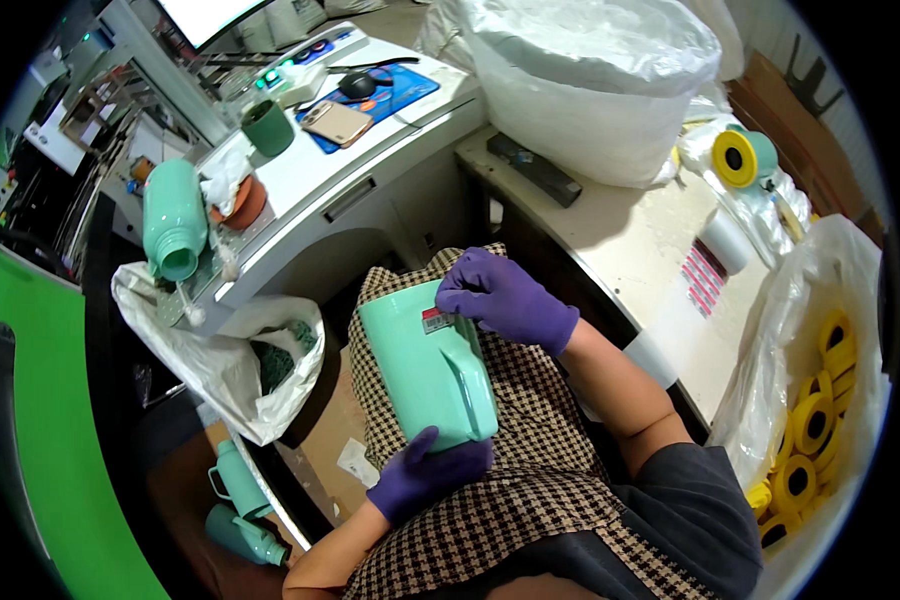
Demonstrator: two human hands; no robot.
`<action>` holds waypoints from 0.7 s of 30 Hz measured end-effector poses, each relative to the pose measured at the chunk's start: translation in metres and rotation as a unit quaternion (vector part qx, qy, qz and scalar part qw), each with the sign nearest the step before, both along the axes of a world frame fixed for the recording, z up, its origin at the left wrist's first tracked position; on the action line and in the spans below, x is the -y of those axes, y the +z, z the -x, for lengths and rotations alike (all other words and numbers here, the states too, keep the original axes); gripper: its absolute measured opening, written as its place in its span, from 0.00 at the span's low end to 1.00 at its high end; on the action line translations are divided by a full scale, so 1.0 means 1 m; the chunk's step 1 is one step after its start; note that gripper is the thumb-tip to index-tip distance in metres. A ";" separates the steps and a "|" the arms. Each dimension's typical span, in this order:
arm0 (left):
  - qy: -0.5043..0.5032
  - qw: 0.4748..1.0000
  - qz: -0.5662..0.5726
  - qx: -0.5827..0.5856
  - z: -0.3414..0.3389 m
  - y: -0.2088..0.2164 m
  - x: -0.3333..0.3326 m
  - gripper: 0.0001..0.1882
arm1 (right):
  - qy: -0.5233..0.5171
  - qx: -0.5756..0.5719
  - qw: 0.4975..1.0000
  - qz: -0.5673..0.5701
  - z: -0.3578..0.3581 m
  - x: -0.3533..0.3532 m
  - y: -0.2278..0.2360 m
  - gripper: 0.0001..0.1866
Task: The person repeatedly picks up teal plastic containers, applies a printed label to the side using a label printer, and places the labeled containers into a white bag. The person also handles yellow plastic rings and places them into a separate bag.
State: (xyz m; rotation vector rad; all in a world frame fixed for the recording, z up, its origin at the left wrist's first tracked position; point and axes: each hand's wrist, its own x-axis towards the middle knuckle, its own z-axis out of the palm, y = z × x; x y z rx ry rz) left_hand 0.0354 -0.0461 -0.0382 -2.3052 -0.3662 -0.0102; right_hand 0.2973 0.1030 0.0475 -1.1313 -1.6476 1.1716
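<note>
A mint-green plastic jug body (410, 365) with a moulded handle lies tilted across my lap, over a checked apron (540, 440). My left hand (430, 474), in a purple glove, grips its lower end, thumb up against the side and the other fingers mostly hidden beneath. At the upper right edge is my right hand (505, 300), also gloved in purple, with its fingers curled and pinched together. Just below those fingertips a small red and dark label (437, 320) sits on the jug's surface. Whatever the right fingers pinch is hidden.
A white sack (260, 370) with dark green scraps stands left. Another mint-green vessel (175, 215) lies on the desk. Red label stickers (705, 280) lie on the right-hand table, near a large white bag (590, 100). Yellow rings (813, 420) fill a clear bag at right.
</note>
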 end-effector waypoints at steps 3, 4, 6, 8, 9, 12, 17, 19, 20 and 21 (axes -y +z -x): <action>0.023 1.000 0.010 0.000 -0.003 0.014 0.003 0.38 | 0.015 -0.013 0.999 0.039 0.005 -0.001 0.003 0.12; 0.028 0.999 0.032 0.015 -0.002 0.016 0.006 0.34 | 0.020 -0.012 0.998 0.051 0.007 0.000 0.005 0.12; 0.020 0.999 0.027 0.026 0.000 0.008 0.005 0.28 | 0.029 0.062 0.998 -0.015 0.007 -0.004 0.000 0.17; 0.004 0.992 0.094 0.086 0.004 0.006 0.006 0.20 | -0.046 0.106 0.988 -0.106 0.022 0.001 -0.006 0.24; -0.007 0.985 0.127 0.116 0.005 0.006 0.005 0.17 | -0.082 0.127 0.977 -0.152 0.028 0.001 -0.007 0.28; 0.063 0.933 0.258 0.244 0.019 0.030 0.007 0.17 | -0.120 0.087 0.983 -0.112 0.027 -0.021 -0.019 0.34; 0.221 0.620 0.389 0.644 0.070 0.086 0.020 0.34 | -0.131 0.107 0.930 -0.327 0.052 -0.058 0.007 0.26; 0.240 0.621 0.314 0.677 0.096 0.089 0.032 0.39 | -0.061 0.130 0.870 -0.472 0.096 -0.079 0.035 0.27; 0.263 0.566 0.222 0.749 0.105 0.064 0.049 0.40 | -0.001 0.170 0.869 -0.465 0.127 -0.088 0.047 0.29; 0.278 0.504 0.128 0.808 0.113 0.039 0.064 0.41 | 0.037 0.159 0.841 -0.516 0.164 -0.105 0.049 0.30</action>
